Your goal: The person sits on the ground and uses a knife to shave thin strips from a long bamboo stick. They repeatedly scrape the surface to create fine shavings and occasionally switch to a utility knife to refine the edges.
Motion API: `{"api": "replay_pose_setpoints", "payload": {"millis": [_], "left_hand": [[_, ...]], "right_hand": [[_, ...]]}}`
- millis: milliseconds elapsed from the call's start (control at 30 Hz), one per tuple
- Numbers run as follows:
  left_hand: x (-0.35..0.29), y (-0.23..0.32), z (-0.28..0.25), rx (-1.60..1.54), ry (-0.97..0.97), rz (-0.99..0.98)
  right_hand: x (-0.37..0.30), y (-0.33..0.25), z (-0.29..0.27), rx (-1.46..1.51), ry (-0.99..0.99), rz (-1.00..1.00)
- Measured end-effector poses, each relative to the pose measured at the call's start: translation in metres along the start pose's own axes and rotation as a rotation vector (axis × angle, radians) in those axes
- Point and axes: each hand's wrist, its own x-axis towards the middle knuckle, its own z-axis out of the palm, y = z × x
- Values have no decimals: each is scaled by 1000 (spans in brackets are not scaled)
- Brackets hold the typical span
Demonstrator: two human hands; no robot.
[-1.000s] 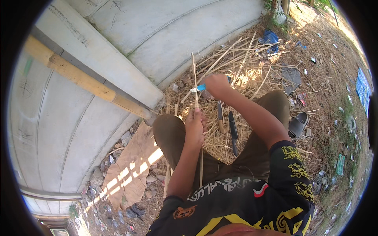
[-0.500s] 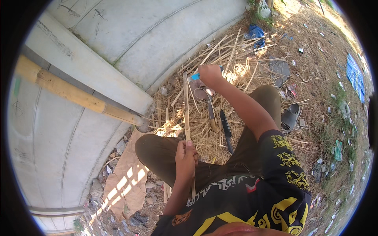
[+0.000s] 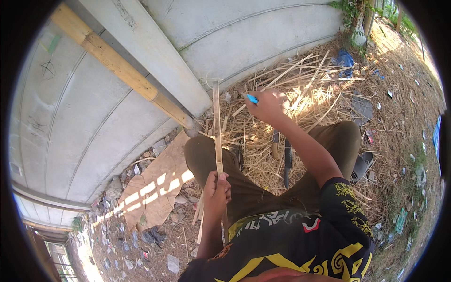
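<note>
A long, narrow bamboo strip [image 3: 217, 127] stands out away from me over my left knee, its far end in front of the wall. My left hand [image 3: 217, 188] is closed around its lower part, thumb on top. My right hand [image 3: 268, 107] is closed on a blue-handled cutter knife [image 3: 252, 98], held to the right of the strip's far end and apart from it; its blade is not clear to see. Between my legs lie a black knife [image 3: 287, 162] and a tool with a wooden handle [image 3: 275, 146], its other end hidden behind my right forearm.
Bamboo strips [image 3: 300, 70] and shavings [image 3: 253, 155] cover the ground ahead. A concrete wall [image 3: 225, 37] and a bamboo pole [image 3: 117, 66] stand at the left. Brown cardboard [image 3: 155, 202] lies left of my knee. A sandal [image 3: 361, 165] and a blue plastic bag [image 3: 345, 60] are to the right.
My right hand has drawn the cutter knife away from the bamboo strip, where it was close against the far part. The whole view has swung left. My left hand keeps its hold.
</note>
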Motion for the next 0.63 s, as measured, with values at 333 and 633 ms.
{"api": "replay_pose_setpoints", "payload": {"millis": [333, 633], "left_hand": [[-3, -12, 45, 33, -135, 192], [-18, -28, 54, 56, -98, 277]], "right_hand": [[-11, -34, -38, -92, 199, -365], [-26, -56, -72, -269, 312, -447]]}}
